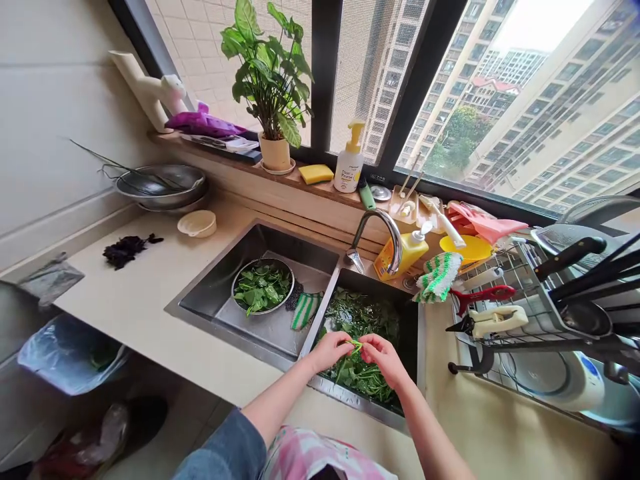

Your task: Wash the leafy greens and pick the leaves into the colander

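Observation:
Over the right sink basin (421, 333), my left hand (330, 351) and my right hand (383, 359) meet close together. Both pinch a thin green stem (356, 345) between the fingertips, one hand at each side of it. Below them, many leafy greens (367, 320) with long stems lie in water in the basin. In the left basin (200, 300) stands a round metal colander (234, 283) with picked green leaves (264, 285) in it. A green and white striped scrub cloth (306, 311) lies beside the colander.
A curved faucet (380, 217) rises behind the basins, next to a yellow bottle (400, 253). To the right is a dish rack (530, 293) with knives and utensils. At left stand stacked pans (160, 183), a pale bowl (197, 224), dark clumped matter (127, 251) and a lined bin (70, 353).

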Tool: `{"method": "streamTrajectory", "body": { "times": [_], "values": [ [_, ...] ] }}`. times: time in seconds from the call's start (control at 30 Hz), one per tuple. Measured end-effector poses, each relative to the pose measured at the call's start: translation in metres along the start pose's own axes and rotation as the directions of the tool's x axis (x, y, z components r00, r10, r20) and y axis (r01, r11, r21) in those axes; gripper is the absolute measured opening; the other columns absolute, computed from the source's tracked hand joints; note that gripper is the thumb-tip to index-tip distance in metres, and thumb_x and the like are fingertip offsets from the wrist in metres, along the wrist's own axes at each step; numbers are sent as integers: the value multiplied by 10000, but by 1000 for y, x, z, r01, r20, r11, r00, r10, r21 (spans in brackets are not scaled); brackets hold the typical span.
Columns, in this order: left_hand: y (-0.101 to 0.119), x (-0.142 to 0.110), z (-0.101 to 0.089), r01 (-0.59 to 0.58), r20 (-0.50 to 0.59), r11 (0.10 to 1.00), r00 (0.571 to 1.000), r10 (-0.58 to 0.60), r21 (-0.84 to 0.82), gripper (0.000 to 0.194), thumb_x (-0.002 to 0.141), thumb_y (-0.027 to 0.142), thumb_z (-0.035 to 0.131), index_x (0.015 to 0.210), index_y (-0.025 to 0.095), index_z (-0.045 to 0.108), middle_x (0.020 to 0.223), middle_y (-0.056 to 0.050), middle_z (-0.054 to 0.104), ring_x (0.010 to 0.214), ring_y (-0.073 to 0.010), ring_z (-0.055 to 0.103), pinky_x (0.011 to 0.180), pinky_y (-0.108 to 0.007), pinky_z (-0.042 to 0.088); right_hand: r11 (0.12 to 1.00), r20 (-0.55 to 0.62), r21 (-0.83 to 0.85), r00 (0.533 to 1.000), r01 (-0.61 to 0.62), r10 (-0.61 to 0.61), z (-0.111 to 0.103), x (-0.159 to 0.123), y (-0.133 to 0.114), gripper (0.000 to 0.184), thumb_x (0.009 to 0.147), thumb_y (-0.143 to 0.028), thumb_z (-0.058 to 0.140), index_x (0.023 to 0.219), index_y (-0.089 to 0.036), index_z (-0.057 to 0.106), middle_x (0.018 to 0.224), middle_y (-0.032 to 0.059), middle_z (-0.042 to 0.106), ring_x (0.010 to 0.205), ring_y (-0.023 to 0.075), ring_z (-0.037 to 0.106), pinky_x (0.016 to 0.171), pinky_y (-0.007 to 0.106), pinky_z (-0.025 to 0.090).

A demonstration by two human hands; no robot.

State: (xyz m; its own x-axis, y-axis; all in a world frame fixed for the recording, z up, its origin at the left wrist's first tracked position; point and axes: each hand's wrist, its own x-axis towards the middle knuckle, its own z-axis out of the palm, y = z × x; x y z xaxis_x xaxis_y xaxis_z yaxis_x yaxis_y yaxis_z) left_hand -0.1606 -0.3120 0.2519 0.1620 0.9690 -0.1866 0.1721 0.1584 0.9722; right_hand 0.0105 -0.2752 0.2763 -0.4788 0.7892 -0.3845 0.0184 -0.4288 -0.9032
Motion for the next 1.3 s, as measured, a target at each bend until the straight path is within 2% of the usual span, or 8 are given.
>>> {"method": "streamTrajectory", "body": {
  "times": [0.13,0.27,0.37,0.53,0.7,0.93,1.13,1.3],
  "values": [
    [-1,-4,5,1,-60,990,998,-10,-142,241,763,345,506,772,127,609,687,-15,614,665,-133,541,652,-238,407,1000,-44,6,999,3,-2,5,-1,3,390,622,-388,704,924,-183,567,756,6,605,642,115,559,567,230,430],
    [4,-9,4,-43,-83,999,996,43,6,216,741,331,536,807,151,633,800,-29,647,766,-160,563,722,-259,417,995,-139,-17,986,96,-97,16,2,10,420,620,-340,686,974,-197,510,731,-7,577,670,128,562,585,237,435],
    [7,-11,1,-44,-185,995,981,61,95,231,757,333,510,868,171,631,845,-35,653,785,-164,567,737,-265,421,955,-120,-209,964,211,-239,23,5,12,383,657,-297,618,991,-211,450,652,-42,537,629,130,542,598,249,429],
    [5,-6,3,-22,-277,994,960,50,104,156,708,289,547,746,153,614,716,-23,623,657,-141,538,617,-241,406,732,8,-593,911,337,-413,34,5,11,255,693,-198,480,934,-227,406,745,-25,569,687,142,546,663,268,407],
    [6,-6,5,-27,-382,999,924,32,20,153,693,285,537,669,139,571,623,-4,556,581,-112,481,559,-225,369,731,-104,-608,882,310,-460,46,3,14,265,723,-224,449,980,-218,384,749,-11,575,648,141,529,565,237,367],
    [7,-4,4,39,-265,970,959,-104,-238,293,665,408,579,577,143,489,518,36,457,492,-75,409,498,-210,322,686,-82,-655,873,316,-480,54,13,12,120,673,-180,416,782,-219,447,694,-30,535,612,119,474,550,215,348],
    [21,-5,-9,116,-199,892,954,-222,-436,348,643,468,623,716,147,511,603,24,557,535,-83,509,556,-216,399,617,-26,-753,925,231,-379,39,22,10,146,658,-173,414,745,-220,521,624,-30,550,592,128,488,553,217,354],
    [33,-4,-19,163,-197,840,933,-302,-517,369,644,469,637,756,167,458,618,30,577,497,-75,534,526,-209,417,704,18,-636,918,316,-396,26,24,8,260,654,-182,444,860,-204,601,991,46,609,917,181,537,754,268,410]
  ]
}}
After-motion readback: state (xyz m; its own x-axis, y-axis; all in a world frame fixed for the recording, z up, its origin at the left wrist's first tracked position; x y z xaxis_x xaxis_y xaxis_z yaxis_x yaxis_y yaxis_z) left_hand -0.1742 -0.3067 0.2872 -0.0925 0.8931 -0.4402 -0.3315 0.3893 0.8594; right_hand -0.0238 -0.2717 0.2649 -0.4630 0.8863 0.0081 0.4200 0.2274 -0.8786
